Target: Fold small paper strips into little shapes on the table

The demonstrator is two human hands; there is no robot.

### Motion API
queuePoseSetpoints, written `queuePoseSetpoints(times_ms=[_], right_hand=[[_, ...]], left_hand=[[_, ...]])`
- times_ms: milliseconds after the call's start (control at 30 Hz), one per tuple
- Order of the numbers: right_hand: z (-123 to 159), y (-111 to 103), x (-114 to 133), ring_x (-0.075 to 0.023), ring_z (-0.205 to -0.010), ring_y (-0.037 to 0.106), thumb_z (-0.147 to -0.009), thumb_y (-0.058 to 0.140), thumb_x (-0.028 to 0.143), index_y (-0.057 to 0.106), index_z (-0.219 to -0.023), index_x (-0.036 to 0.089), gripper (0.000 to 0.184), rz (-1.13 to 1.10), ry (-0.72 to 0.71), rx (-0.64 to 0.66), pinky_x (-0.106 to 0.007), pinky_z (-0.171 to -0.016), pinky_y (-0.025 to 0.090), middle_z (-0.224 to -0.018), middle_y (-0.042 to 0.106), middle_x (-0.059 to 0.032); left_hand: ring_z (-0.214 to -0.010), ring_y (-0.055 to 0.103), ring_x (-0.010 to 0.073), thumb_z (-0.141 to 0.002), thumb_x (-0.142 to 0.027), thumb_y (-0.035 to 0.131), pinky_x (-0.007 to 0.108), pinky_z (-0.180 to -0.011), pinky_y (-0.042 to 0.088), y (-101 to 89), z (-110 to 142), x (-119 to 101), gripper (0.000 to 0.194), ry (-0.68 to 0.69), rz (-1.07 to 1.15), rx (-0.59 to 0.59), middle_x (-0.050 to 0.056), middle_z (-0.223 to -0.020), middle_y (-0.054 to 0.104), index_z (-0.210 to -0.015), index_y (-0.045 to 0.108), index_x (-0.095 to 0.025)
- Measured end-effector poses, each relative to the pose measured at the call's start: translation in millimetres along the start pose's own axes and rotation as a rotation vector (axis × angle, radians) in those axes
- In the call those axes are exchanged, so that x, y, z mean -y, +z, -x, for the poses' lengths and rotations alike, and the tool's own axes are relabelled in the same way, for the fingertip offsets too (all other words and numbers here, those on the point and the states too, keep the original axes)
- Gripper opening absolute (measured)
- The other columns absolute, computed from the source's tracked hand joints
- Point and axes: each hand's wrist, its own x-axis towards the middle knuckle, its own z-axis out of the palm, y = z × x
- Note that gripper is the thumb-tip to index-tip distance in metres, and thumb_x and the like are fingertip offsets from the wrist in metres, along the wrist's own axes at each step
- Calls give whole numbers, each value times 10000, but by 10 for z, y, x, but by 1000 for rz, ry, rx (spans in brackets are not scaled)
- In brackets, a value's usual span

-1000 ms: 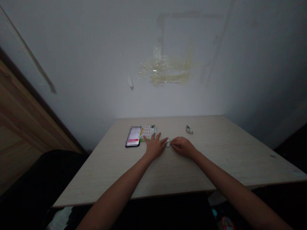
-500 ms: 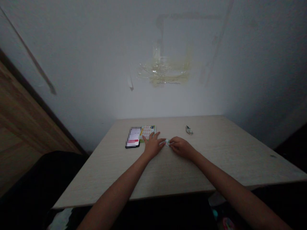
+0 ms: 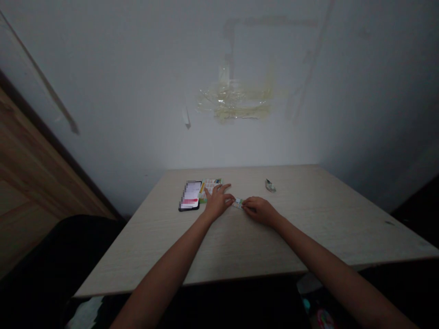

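Observation:
A small pale folded paper piece lies on the light wooden table, between my two hands. My right hand pinches its right end with closed fingers. My left hand rests with fingers spread on the table, its fingertips touching the piece's left end and overlapping a colourful printed sheet. A phone with a lit screen lies just left of that sheet.
A small crumpled folded item sits farther back on the right of the table. The table stands against a white wall with old tape marks. A wooden door is at the left. Dark floor and clutter lie below the table's near edge.
Both hands and the small paper piece have shifted slightly left and away from me. My left hand now covers more of the printed sheet.

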Motion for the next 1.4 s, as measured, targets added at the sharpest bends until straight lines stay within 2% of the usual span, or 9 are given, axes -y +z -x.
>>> queuePoseSetpoints(times_ms=[267, 633, 1233, 1400], right_hand=[[-3, -6, 4, -180, -925, 663, -918, 553, 196, 738, -968, 203, 192, -23, 5, 8, -312, -866, 516, -990, 735, -75], [-2, 16, -13, -175, -926, 654, -933, 535, 202, 730, -962, 192, 197, -32, -3, 4, -301, -866, 505, -977, 725, -78], [-5, -17, 2, -175, -930, 663, -924, 550, 199, 737, -971, 206, 192, -32, 12, 15, -294, -852, 512, -981, 727, -75], [-2, -30, 15, -170, -918, 658, -929, 544, 201, 733, -981, 203, 196, -51, 27, 17, -293, -851, 511, -992, 723, -71]], left_hand=[[-1393, 328, 334, -864, -400, 658, 811, -1054, 27, -51, -37, -14, 102, -17, 19, 34, -77, -1505, 459, -900, 752, -384], [-1374, 376, 341, -866, -387, 646, 824, -1017, -103, -138, -108, -23, 100, 98, -81, 108, -102, -1502, 462, -873, 745, -382], [-1417, 318, 375, -855, -432, 631, 838, -1006, -58, -263, -71, -7, 231, 69, -95, 281, -57, -1556, 391, -1077, 695, -427], [-1415, 323, 371, -873, -461, 611, 847, -1002, -12, -234, -18, 10, 252, 33, -68, 259, -53, -1551, 400, -1116, 679, -456]])
